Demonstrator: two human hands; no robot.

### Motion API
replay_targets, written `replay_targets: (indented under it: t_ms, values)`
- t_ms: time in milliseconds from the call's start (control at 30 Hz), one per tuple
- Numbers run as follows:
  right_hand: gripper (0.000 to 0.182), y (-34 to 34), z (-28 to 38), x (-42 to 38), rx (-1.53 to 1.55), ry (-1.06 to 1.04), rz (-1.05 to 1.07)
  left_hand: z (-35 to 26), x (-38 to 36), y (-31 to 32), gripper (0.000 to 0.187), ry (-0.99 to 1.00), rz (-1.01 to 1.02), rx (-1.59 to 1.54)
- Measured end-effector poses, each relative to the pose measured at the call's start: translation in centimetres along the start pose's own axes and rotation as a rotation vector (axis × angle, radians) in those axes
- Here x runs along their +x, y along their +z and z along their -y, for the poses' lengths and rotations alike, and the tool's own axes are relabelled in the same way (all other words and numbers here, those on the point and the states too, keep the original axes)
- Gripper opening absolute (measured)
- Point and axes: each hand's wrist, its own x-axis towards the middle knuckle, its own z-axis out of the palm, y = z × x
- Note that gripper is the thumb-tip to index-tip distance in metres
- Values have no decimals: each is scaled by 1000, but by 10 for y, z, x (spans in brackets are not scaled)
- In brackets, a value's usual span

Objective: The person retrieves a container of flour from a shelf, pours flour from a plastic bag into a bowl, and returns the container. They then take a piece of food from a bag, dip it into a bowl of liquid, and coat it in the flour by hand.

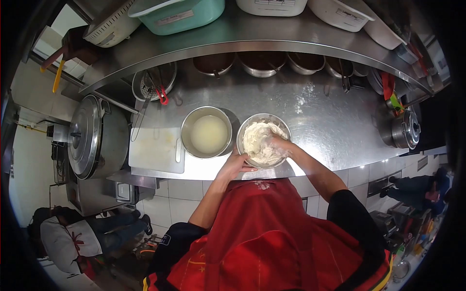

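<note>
A pale, creamy dough is seen in a round metal bowl, just right of centre in the frame. Its surface is rough and lumpy, folded into uneven ridges, and streaks of it are smeared up the inner wall. The right hand is sunk into the dough at the bowl's right side, where its fingers are blurred and partly hidden; whether they are spread or pressed together cannot be told. White residue is shown around that hand and near the wrist. The bowl is held at its lower left by the left hand, whose fingers are parted, some laid along the outer wall below the rim.

The bowl is placed near the front edge of the steel countertop, with the red apron close below. Movement to the left is limited by a metal pot of cloudy, pale yellow liquid, set just beside the bowl; a white cutting board is laid beyond it. Above, the far side is overhung by a steel shelf, with containers partly tucked beneath. The widest open room is offered to the right, across steel dusted with white marks, up to the stacked pots at the frame's right.
</note>
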Motion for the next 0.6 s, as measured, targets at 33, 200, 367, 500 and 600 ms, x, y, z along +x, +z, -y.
replay_targets:
  t_ms: [33,200,367,500,600]
  values:
    - [56,-7,-1,1,185,68,93,1,-1,1,67,12,0,-1]
    - [37,-13,6,0,348,86,121,-2,1,3,69,-7,4,-15]
    - [39,-18,4,17,-288,-257,122,0,3,-1,68,0,1,-12]
    - [42,-18,21,6,-936,-255,29,0,1,1,68,-3,-8,-19]
    - [45,-10,29,-13,-1217,-308,-98,1,2,0,68,8,-1,-24]
